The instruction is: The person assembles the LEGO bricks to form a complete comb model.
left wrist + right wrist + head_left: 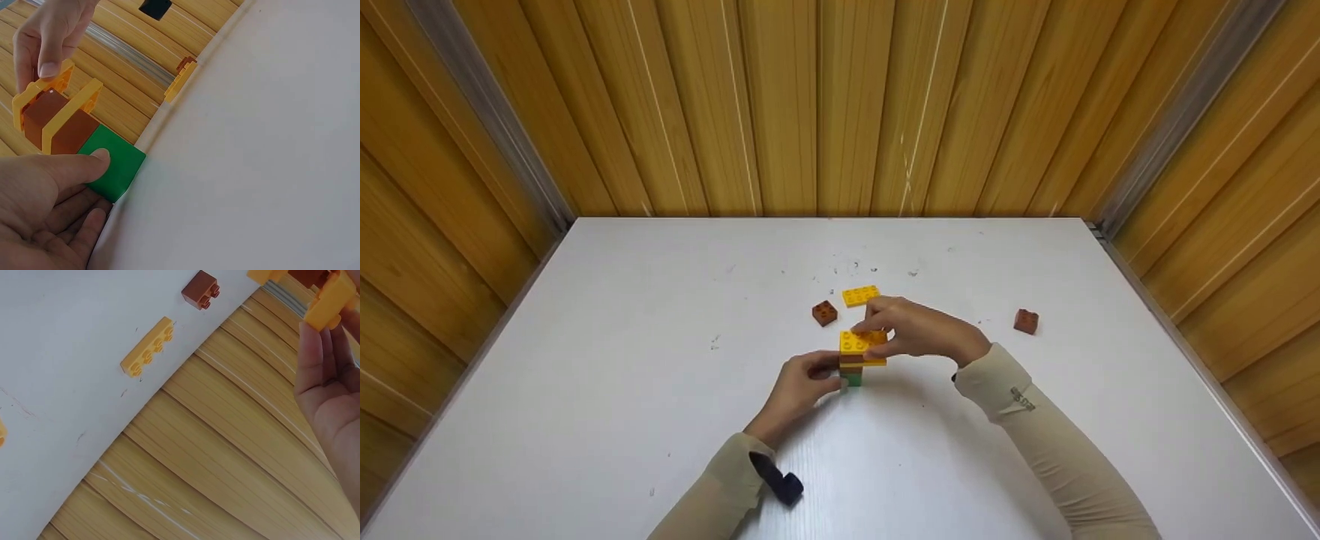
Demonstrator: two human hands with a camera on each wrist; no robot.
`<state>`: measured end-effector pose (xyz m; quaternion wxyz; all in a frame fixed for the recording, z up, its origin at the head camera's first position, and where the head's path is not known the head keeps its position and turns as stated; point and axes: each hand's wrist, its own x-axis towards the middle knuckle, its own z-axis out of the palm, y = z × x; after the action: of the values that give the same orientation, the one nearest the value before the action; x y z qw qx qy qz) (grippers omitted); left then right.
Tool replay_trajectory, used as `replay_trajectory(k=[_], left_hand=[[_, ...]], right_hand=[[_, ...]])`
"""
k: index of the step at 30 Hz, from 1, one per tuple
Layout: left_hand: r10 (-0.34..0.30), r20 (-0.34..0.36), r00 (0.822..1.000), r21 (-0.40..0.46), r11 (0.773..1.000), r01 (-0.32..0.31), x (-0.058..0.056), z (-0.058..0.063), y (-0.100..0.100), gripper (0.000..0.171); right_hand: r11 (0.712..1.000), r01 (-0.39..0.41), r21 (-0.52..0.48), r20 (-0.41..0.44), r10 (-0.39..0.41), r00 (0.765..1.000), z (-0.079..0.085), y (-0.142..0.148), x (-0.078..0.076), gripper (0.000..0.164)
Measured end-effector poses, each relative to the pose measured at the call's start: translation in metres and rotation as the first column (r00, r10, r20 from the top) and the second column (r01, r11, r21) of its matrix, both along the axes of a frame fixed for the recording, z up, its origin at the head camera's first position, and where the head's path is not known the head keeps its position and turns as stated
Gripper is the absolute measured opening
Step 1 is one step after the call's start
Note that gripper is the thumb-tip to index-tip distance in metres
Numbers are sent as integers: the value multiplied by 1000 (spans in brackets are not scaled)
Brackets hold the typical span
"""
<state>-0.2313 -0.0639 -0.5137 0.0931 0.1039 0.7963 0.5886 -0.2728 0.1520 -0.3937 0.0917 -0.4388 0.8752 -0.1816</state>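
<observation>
In the head view a small tower stands mid-table. Its base is a green brick point(118, 163), topped by a brown brick point(73, 132), a yellow plate point(70, 115), another brown brick point(45, 112) and an upper yellow plate point(851, 342). My left hand point(799, 386) grips the tower low down, its thumb lying on the green brick. From the right, my right hand point(919, 330) pinches the upper yellow plate between thumb and fingers. That plate sits against the upper brown brick; whether it is fully seated I cannot tell.
Behind the tower lie a loose brown brick point(824, 313) and a loose yellow plate point(861, 296). Farther right on the white table point(660, 300) is another brown brick point(1026, 322). Wood-patterned panels point(810, 105) rise at the back and sides.
</observation>
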Motion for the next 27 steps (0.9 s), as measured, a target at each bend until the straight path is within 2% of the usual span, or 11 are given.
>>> replay_trajectory(k=[7,14,27], left_hand=[[3,10,1000,-1,1000,-3,1,-1,2,40],[-12,-60,998,-8,1000,11,1,-1,2,40],[1,-32,999,-30,1000,-2,1,0,0,40]], right_hand=[[999,9,34,-1,-9,1000,2,-1,0,37],[999,11,39,18,-11,1000,1,-1,-1,39],[998,30,55,39,-32,999,2,-5,0,41]])
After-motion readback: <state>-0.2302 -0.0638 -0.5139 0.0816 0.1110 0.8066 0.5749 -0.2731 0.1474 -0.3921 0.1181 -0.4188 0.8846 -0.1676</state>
